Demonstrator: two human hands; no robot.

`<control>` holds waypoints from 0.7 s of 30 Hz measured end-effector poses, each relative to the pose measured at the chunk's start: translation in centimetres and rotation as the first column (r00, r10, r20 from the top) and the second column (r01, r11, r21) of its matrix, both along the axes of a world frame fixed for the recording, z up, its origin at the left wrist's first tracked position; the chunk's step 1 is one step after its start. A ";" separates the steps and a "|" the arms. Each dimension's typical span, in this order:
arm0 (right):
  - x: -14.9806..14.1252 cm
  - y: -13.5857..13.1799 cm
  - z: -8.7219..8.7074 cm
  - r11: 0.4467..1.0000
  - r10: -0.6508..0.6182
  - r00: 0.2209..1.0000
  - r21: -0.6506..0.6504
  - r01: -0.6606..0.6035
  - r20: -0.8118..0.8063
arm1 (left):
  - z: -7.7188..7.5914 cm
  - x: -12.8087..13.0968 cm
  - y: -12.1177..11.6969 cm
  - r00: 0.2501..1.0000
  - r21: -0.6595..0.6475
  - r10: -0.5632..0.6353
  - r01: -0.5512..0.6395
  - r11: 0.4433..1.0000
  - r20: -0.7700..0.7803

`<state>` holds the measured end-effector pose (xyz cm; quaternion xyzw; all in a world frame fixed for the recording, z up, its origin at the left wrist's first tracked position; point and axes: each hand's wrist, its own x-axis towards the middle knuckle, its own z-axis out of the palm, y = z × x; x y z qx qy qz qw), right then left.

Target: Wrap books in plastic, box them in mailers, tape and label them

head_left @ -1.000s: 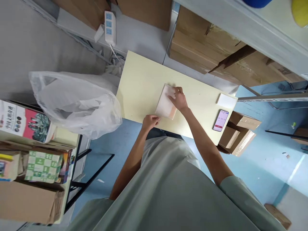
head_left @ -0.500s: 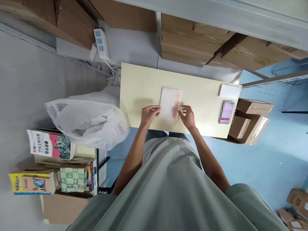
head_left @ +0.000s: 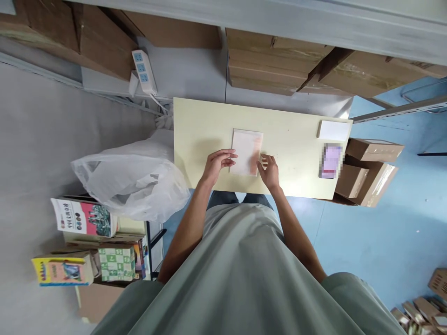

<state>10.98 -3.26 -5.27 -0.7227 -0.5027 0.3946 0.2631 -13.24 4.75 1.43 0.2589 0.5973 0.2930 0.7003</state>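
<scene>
A thin white and pink booklet (head_left: 246, 150) lies flat in the middle of a pale yellow table (head_left: 202, 130). My left hand (head_left: 217, 164) rests at its left edge, fingers curled with the tips touching the cover. My right hand (head_left: 268, 170) sits at its lower right corner, fingers bent and pinching that edge. Both hands lie low on the tabletop, one on each side of the booklet.
A phone (head_left: 330, 161) and a white pad (head_left: 333, 130) lie at the table's right end. A white plastic bag (head_left: 129, 179) bulges at the left. Books (head_left: 84, 217) stack at lower left. Cardboard boxes (head_left: 279, 65) line the shelf behind; a power strip (head_left: 143, 72) hangs nearby.
My right hand came off the top of the booklet and moved down to its lower right corner. The booklet now lies squarer to the table. My left hand stayed at the left edge.
</scene>
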 end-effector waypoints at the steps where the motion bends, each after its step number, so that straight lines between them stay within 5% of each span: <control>1: -0.1 -0.1 -0.1 1.000 -0.002 1.000 0.004 0.002 -0.003 | 0.1 0.0 0.0 1.000 0.000 -0.010 0.010 1.000 0.006; 11: -0.4 -0.4 -0.5 1.000 0.002 0.999 0.012 -0.001 -0.040 | -0.8 0.0 -0.1 0.980 0.030 -0.044 0.051 0.998 -0.196; 21: -0.7 0.1 -1.0 0.999 -0.027 0.998 0.020 0.028 -0.059 | -2.4 0.3 -0.2 0.966 0.065 -0.109 0.128 0.990 -0.236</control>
